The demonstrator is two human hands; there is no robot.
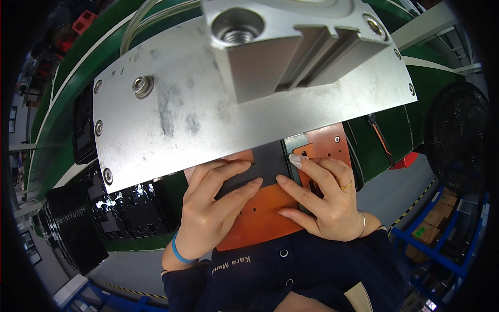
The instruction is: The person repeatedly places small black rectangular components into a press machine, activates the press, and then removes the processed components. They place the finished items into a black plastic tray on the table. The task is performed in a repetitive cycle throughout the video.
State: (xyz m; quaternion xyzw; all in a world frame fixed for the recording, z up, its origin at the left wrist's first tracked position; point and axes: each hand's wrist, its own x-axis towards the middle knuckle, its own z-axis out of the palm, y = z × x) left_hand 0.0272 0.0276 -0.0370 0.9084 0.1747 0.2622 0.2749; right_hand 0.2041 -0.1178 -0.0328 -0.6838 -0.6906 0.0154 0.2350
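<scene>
A dark flat panel [266,162] lies on an orange base plate [260,221] in front of me, its far part hidden under a metal plate. From the left, my left hand [210,203], with a blue wristband, rests its thumb and forefinger on the panel, fingers apart. My right hand [327,200] reaches in from the right. Its fingers are spread: one fingertip touches the panel's near right area, and a white-covered fingertip lies at a small orange slotted piece [304,151]. Neither hand closes round anything that I can see.
A thick silver metal plate [171,119] with a metal block [306,57] on it overhangs the work. Glossy black moulded trays [135,208] stand at left. An orange-and-black cutter [382,138] lies on the green surface at right, near a black fan [457,135].
</scene>
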